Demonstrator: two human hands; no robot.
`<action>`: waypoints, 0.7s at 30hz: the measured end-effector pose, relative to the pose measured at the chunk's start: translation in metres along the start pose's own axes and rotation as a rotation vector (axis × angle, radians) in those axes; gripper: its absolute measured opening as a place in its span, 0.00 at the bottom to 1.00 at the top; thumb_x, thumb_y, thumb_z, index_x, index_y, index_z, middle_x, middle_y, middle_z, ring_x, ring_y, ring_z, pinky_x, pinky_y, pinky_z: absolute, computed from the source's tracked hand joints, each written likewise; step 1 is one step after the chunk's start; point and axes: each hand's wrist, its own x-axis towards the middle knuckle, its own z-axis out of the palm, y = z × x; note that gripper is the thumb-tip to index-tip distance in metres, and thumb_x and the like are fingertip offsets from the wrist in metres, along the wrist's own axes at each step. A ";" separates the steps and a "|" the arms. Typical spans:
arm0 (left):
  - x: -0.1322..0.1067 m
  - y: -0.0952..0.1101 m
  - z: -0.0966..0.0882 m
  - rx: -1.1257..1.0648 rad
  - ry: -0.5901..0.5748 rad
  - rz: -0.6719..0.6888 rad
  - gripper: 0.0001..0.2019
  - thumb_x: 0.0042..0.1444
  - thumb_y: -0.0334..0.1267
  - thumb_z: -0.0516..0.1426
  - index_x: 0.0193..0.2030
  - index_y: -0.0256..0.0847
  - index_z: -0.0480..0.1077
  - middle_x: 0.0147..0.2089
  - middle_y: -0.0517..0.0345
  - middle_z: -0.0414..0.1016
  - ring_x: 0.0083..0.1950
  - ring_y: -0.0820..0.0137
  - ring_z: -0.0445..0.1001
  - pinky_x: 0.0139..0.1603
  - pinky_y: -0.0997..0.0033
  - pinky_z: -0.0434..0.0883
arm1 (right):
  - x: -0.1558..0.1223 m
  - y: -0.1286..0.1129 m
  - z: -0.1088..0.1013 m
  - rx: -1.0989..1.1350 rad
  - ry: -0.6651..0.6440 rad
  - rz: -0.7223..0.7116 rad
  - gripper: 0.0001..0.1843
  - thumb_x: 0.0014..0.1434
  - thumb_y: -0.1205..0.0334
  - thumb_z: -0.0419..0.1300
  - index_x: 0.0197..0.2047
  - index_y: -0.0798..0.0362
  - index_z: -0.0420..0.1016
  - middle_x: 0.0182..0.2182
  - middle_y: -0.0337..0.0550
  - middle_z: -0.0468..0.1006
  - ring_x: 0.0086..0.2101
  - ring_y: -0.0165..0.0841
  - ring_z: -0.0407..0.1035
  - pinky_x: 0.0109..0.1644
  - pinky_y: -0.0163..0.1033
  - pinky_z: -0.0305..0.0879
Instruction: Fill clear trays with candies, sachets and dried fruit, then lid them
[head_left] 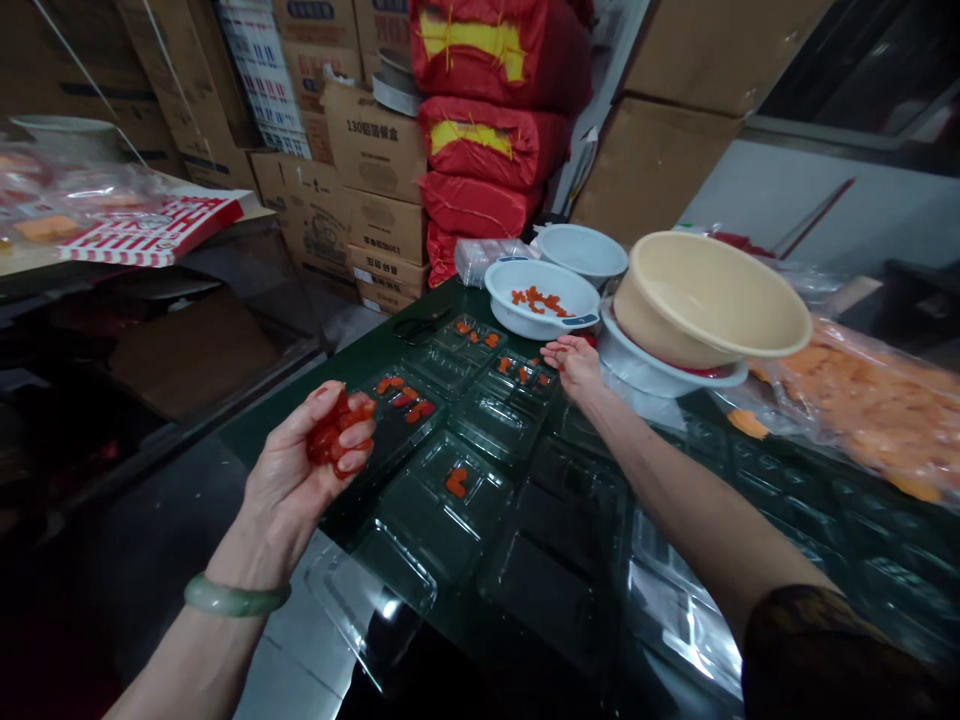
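Left grip (291, 478) curls around glossy orange-red pieces (328, 432) near the worktop's (330, 368) left edge; whether the right grip (574, 364), by clear plastic trays (496, 424), pinches anything, I cannot tell.

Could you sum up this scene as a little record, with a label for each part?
Left hand: fingers curled around red-orange pieces; green bangle on the wrist
Right hand: near a pale blue basin; whether it holds anything is unclear
Clear trays: on a dark green table, several with red-orange pieces
Basin contents: more red-orange pieces
Background: cardboard boxes, stacked red bundles
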 end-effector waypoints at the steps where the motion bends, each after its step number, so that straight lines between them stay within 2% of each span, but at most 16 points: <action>1: -0.001 0.001 0.000 -0.002 0.008 0.006 0.02 0.54 0.29 0.53 0.32 0.39 0.65 0.30 0.56 0.67 0.20 0.79 0.60 0.13 0.83 0.57 | -0.003 -0.004 -0.003 0.018 -0.006 0.005 0.15 0.45 0.80 0.51 0.33 0.52 0.57 0.27 0.34 0.70 0.28 0.23 0.70 0.34 0.29 0.67; 5: -0.006 0.004 -0.005 -0.007 0.013 0.027 0.02 0.54 0.30 0.53 0.31 0.39 0.65 0.29 0.57 0.66 0.19 0.78 0.59 0.12 0.82 0.57 | -0.032 -0.015 -0.005 0.045 -0.077 0.063 0.11 0.50 0.78 0.50 0.33 0.53 0.59 0.25 0.37 0.71 0.24 0.26 0.69 0.28 0.32 0.66; 9: -0.012 0.002 -0.015 -0.024 0.005 0.018 0.02 0.53 0.30 0.53 0.31 0.39 0.64 0.28 0.58 0.65 0.19 0.78 0.59 0.13 0.82 0.56 | -0.072 -0.019 0.009 0.125 -0.209 0.116 0.10 0.52 0.78 0.49 0.33 0.55 0.63 0.22 0.39 0.71 0.20 0.25 0.64 0.21 0.29 0.59; 11: -0.015 0.002 -0.021 -0.035 0.013 0.015 0.02 0.53 0.30 0.54 0.31 0.39 0.65 0.28 0.58 0.65 0.20 0.78 0.59 0.13 0.82 0.56 | -0.080 -0.020 0.016 0.177 -0.202 0.152 0.10 0.50 0.79 0.49 0.32 0.56 0.64 0.21 0.38 0.71 0.20 0.24 0.63 0.20 0.28 0.57; 14: -0.021 0.004 -0.029 -0.047 0.026 0.025 0.02 0.53 0.30 0.53 0.31 0.38 0.65 0.29 0.58 0.66 0.20 0.79 0.60 0.13 0.82 0.57 | -0.070 -0.021 0.017 0.191 -0.074 0.155 0.12 0.48 0.80 0.47 0.31 0.55 0.63 0.20 0.36 0.69 0.19 0.24 0.62 0.20 0.27 0.56; 17: -0.025 0.006 -0.035 -0.053 0.054 0.058 0.02 0.54 0.30 0.53 0.31 0.37 0.65 0.29 0.57 0.67 0.20 0.79 0.60 0.13 0.82 0.57 | -0.044 -0.020 0.012 0.179 0.062 0.070 0.13 0.46 0.80 0.46 0.30 0.53 0.60 0.18 0.31 0.65 0.17 0.22 0.60 0.20 0.25 0.56; 21: -0.024 0.005 -0.043 -0.051 0.089 0.063 0.02 0.55 0.30 0.53 0.32 0.36 0.65 0.30 0.56 0.67 0.20 0.79 0.60 0.13 0.82 0.57 | -0.021 -0.008 0.012 0.137 0.132 -0.007 0.11 0.44 0.78 0.49 0.29 0.53 0.60 0.17 0.28 0.64 0.17 0.22 0.61 0.21 0.26 0.59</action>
